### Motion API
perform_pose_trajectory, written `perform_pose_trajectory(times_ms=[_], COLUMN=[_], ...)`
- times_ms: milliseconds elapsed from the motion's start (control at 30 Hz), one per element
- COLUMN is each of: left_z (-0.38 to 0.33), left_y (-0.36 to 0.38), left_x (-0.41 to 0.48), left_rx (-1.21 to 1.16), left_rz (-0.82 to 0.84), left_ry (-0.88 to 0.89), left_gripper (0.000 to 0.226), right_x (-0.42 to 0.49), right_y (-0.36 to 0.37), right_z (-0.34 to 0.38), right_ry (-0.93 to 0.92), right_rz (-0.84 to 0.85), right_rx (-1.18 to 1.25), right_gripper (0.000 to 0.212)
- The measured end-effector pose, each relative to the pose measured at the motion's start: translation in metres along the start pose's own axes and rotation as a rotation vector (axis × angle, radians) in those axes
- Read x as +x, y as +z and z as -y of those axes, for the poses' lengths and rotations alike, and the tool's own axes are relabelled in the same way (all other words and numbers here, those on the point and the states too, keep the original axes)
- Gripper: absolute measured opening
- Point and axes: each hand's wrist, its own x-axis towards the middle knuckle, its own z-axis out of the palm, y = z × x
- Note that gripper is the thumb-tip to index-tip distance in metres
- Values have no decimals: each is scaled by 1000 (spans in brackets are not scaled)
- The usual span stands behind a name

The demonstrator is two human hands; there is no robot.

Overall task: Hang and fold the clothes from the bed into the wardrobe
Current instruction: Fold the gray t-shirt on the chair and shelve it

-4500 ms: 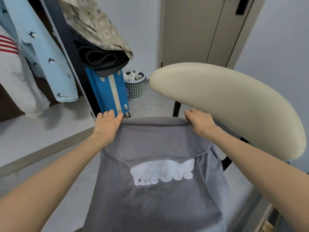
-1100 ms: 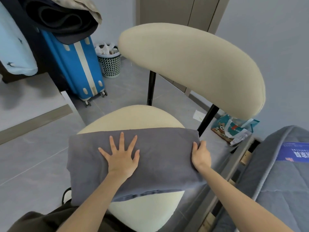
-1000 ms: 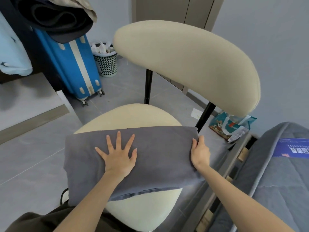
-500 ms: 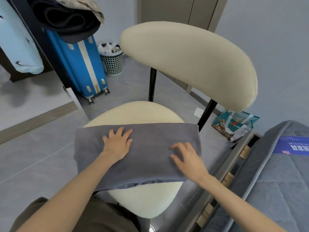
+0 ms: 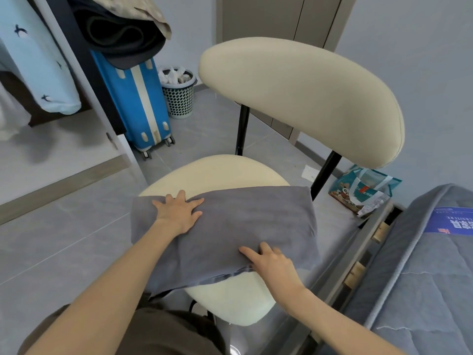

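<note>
A grey T-shirt (image 5: 245, 226), folded into a wide band, lies across the cream chair seat (image 5: 212, 172) and hangs over its left and front edges. My left hand (image 5: 179, 213) rests flat on the shirt's far left part, fingers spread. My right hand (image 5: 271, 262) lies on the shirt's near edge, fingers pointing left and pressing the fabric. Neither hand grips the cloth. In the wardrobe (image 5: 64, 155) at the left hangs a light blue garment with bird prints (image 5: 38, 60).
The chair's cream backrest (image 5: 307, 98) rises behind the seat. A blue suitcase (image 5: 135, 98) with dark and beige clothes (image 5: 122, 29) piled on it stands by a mesh bin (image 5: 179, 96). The grey-covered bed (image 5: 422, 265) lies right; a printed bag (image 5: 363, 193) sits on the floor.
The shirt went from held up to folded on the seat. In the last second my right hand left the shirt's right end and slid to its near edge; my left hand moved farther left.
</note>
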Motion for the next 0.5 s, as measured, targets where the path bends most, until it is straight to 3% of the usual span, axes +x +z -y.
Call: perform_pose_trajectory(times_ms=[133, 300, 400, 500], left_z=[7, 8, -1, -16], left_y=[1, 8, 18, 25], left_x=[-18, -48, -69, -90], left_rx=[53, 24, -79, -367], left_rz=[-39, -63, -71, 70], left_ry=[1, -28, 3, 12], left_gripper=[46, 44, 45, 45], right_x=[4, 25, 43, 63], right_y=[-4, -15, -31, -44], right_z=[-3, -14, -25, -36], right_ry=[3, 31, 176, 282], right_rz=[-58, -75, -76, -83], right_rx=[-4, 61, 501, 693], right_gripper=[63, 59, 29, 40])
